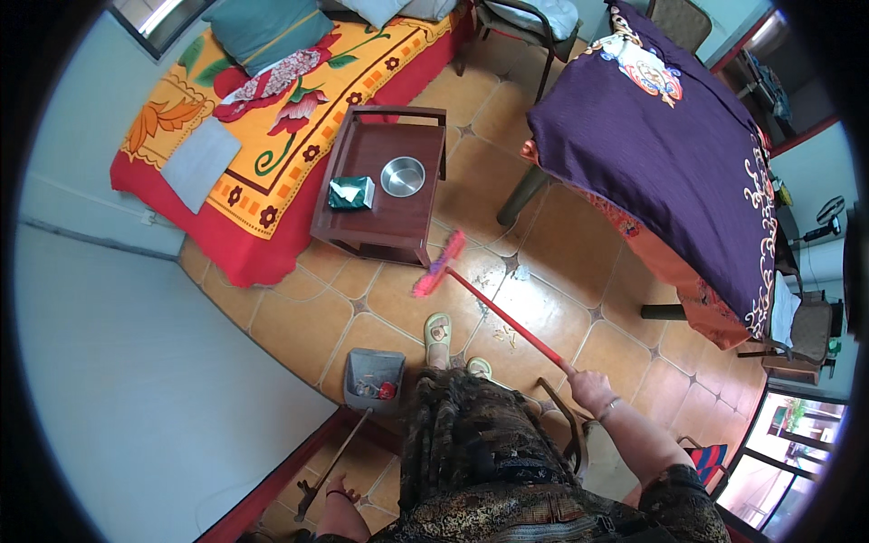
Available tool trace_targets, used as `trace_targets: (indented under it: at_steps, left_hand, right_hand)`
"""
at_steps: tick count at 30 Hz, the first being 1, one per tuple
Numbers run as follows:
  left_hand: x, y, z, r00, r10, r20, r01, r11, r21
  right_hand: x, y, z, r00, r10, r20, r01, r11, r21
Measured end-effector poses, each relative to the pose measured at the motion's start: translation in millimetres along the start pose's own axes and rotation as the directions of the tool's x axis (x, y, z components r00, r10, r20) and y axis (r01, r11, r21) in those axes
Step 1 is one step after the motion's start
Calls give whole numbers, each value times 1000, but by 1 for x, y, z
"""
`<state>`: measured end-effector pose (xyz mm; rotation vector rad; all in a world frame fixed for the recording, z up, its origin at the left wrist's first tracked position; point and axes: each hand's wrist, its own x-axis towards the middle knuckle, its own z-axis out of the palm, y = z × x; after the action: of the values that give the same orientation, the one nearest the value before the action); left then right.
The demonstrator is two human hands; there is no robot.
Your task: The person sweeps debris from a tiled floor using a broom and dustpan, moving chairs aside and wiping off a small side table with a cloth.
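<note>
My right hand (593,391) is closed around the end of the red handle of a broom (502,315). Its pink and purple bristle head (440,265) rests on the tiled floor by a corner of the brown low table. Dark dust (483,305), thin yellowish scraps (506,336) and a crumpled whitish bit (521,273) lie to the right of the head. At the lower left, my left hand (343,487) is beside the long handle of a grey dustpan (375,375), its fingers apart. Inside the dustpan are a red wrapper-like piece and some other litter.
The low table (373,234) holds a steel bowl (403,177) and a green tissue pack (351,193). A bed with a yellow floral cover (251,197) stands behind it. A table under a purple cloth (645,149) fills the right. A wooden chair's armrest (567,414) is close to my legs.
</note>
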<state>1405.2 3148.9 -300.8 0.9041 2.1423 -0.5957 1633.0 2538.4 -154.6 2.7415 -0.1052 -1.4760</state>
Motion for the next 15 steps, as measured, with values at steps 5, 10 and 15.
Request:
trace_targets:
  at_steps: [5, 10, 15]
  left_hand:
    - [10, -4, -19, 908, 392, 150, -278, 829, -485]
    - [-36, -5, -8, 747, 619, 243, -529, 774, -348]
    - [-8, 6, 0, 748, 637, 185, -528, 740, -416]
  right_hand:
    - [-15, 45, 21, 999, 50, -8, -50, 997, -53]
    - [-75, 82, 34, 999, 54, -7, -53, 991, 121]
    - [-72, 66, 83, 989, 62, -133, -19, 955, 297]
